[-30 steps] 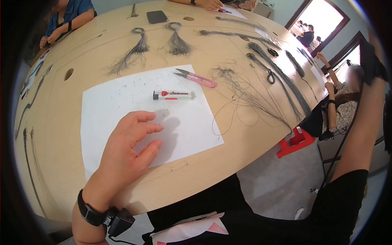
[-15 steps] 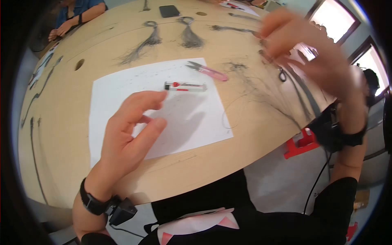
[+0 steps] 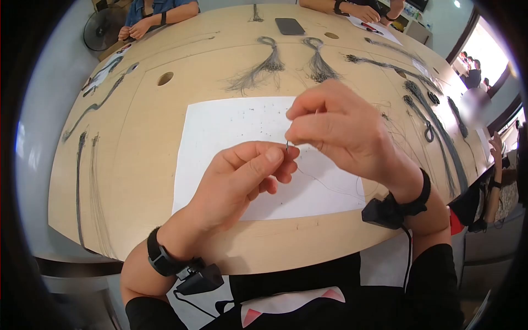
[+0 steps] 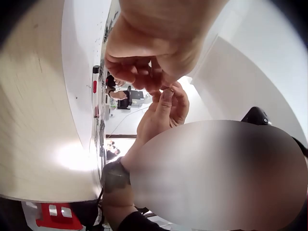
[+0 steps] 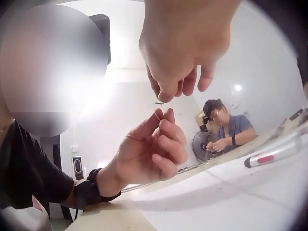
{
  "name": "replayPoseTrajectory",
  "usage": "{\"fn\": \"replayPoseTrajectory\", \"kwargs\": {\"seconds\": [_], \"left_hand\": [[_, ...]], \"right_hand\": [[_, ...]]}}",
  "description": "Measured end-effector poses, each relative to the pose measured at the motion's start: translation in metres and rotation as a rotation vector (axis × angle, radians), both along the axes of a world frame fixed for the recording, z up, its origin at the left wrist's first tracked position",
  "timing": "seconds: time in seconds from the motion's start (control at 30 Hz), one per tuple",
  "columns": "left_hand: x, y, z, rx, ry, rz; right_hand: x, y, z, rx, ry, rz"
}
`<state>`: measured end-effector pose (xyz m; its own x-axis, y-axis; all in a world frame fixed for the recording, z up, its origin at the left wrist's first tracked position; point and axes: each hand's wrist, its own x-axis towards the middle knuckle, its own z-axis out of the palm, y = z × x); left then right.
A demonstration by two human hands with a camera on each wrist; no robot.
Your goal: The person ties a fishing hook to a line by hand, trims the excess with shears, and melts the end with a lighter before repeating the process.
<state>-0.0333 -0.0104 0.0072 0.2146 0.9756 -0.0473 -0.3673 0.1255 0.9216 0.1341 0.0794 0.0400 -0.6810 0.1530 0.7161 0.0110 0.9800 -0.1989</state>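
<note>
Above the white paper sheet [image 3: 220, 126] my two hands meet fingertip to fingertip. My left hand [image 3: 281, 158] pinches a thin grey strand [image 3: 287, 144] between thumb and forefinger. My right hand [image 3: 291, 127] pinches the same strand just above it. The strand's loose tail [image 3: 330, 187] trails down onto the paper towards my right wrist. In the right wrist view the strand [image 5: 156, 109] makes a small bend between my right hand [image 5: 166, 96] and my left hand [image 5: 161, 120]. A white tube with a red mark [image 5: 273, 155] lies on the paper.
Two looped grey fibre bundles [image 3: 263, 65] [image 3: 319, 66] lie beyond the paper, with more long bundles [image 3: 429, 118] at the right and left table edges. A dark phone [image 3: 290, 26] sits at the far side. Other people's hands [image 3: 140, 27] rest on the wooden table [image 3: 137, 137].
My left hand lifted off the paper and my right hand came in from the upper right. Both now pinch the strand over the sheet. The view shifted left, hiding the snips and tube.
</note>
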Motion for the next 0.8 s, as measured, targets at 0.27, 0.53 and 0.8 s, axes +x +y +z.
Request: {"fn": "replayPoseTrajectory", "kwargs": {"seconds": [0.27, 0.53, 0.8], "left_hand": [[0.004, 0.002, -0.006, -0.13, 0.02, -0.001], [0.012, 0.0, -0.012, 0.135, 0.32, 0.237], [0.007, 0.003, -0.021, 0.308, 0.497, 0.222]], "right_hand": [[0.007, 0.004, -0.014, 0.04, -0.047, 0.015], [0.008, 0.002, -0.017, 0.156, -0.176, -0.007], [0.004, -0.005, -0.02, -0.003, -0.189, 0.015]]}}
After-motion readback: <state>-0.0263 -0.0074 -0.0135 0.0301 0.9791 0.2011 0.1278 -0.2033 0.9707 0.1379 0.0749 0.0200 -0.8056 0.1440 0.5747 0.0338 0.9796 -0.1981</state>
